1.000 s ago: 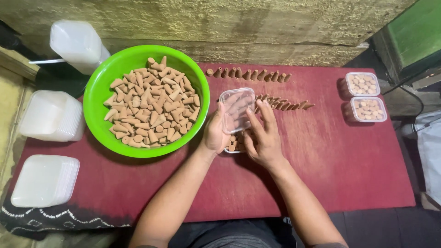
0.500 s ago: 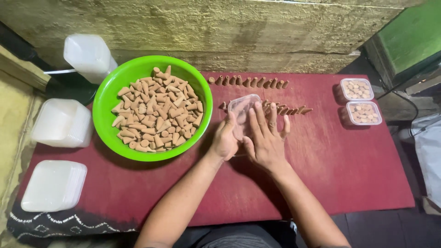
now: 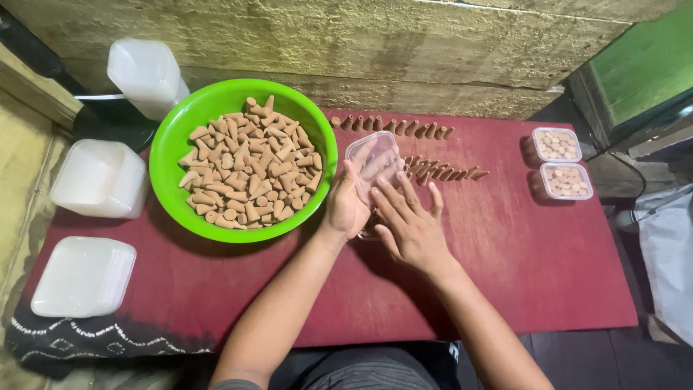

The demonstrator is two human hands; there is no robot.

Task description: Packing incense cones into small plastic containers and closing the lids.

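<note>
While the left hand [image 3: 348, 206] curled around the near-left side of a small clear plastic box [image 3: 373, 160], gripping it tilted just above the red cloth [image 3: 548, 267], the right hand [image 3: 413, 227] lay with its fingers [image 3: 395, 193] spread flat against the box's underside, pressing rather than clasping; whether the box held anything I could not tell through the fingers. Just left of the box sat the green bowl [image 3: 180, 144], heaped with tan cones [image 3: 245, 162]; right beside the box on its right, a short row of cones [image 3: 442, 173] lay on the cloth, and beyond the box, towards the wall, ran a longer row [image 3: 393, 125]. Well to the right of the bowl, two closed clear boxes [image 3: 556, 144] [image 3: 567, 180] stood filled with cones; left of the bowl were stacks of empty white containers [image 3: 101, 179] [image 3: 81, 278], with another stack [image 3: 144, 72] leaning behind it.
</note>
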